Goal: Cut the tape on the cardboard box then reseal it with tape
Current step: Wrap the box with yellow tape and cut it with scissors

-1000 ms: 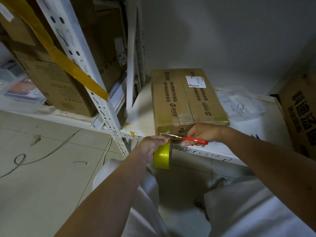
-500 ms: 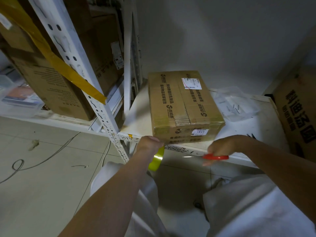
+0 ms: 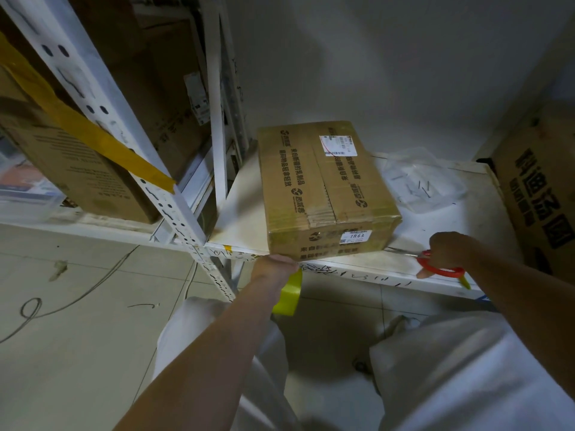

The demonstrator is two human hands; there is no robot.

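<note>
A taped brown cardboard box (image 3: pixel 323 188) with printed text and a white label lies on the white shelf (image 3: pixel 441 237), its near face at the shelf's front edge. My left hand (image 3: pixel 273 269) sits at the box's lower front-left corner and holds a roll of yellow tape (image 3: pixel 289 293) that hangs below the shelf edge. My right hand (image 3: pixel 448 250) is to the right of the box, on the shelf, gripping red-handled scissors (image 3: pixel 435 265) whose blades point left toward the box's bottom right corner.
A clear plastic bag (image 3: pixel 426 181) lies on the shelf behind my right hand. A large printed carton (image 3: pixel 541 194) stands at the right. White slotted shelf posts (image 3: pixel 174 200) and more cartons (image 3: pixel 77 175) stand at the left, with a yellow tape strip (image 3: pixel 102 144) across one. Cables lie on the tiled floor.
My right hand has carried the scissors away from the box's front face, first down, then right onto the shelf. The left hand stays at the box corner with the tape roll.
</note>
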